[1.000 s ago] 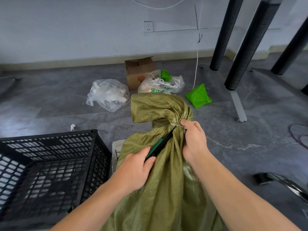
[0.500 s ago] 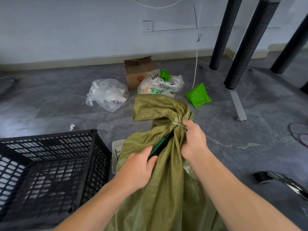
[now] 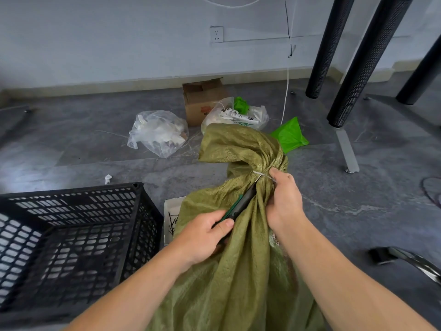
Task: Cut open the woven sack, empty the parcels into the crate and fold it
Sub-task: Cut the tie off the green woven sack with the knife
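Observation:
An olive-green woven sack (image 3: 238, 271) stands upright on the floor between my arms, its neck bunched and bound by a white tie (image 3: 259, 174). My left hand (image 3: 202, 235) grips a green-and-black utility knife (image 3: 241, 204), whose tip points up at the tie. My right hand (image 3: 284, 201) is closed around the sack's neck just below the tie, pinching the tie's loose end. A black plastic crate (image 3: 71, 235) stands empty at my left, close to the sack. The parcels are hidden inside the sack.
On the floor beyond lie a clear plastic bag (image 3: 157, 131), a small cardboard box (image 3: 202, 99), a white bag of rubbish (image 3: 241, 113) and a bright green bag (image 3: 290, 134). Black table legs (image 3: 367, 60) stand at right. A chair base (image 3: 405, 259) is near right.
The knife tip has slid up the neck to the white tie. My right hand has shifted slightly on the neck, and the sack's top leans a little more to the right.

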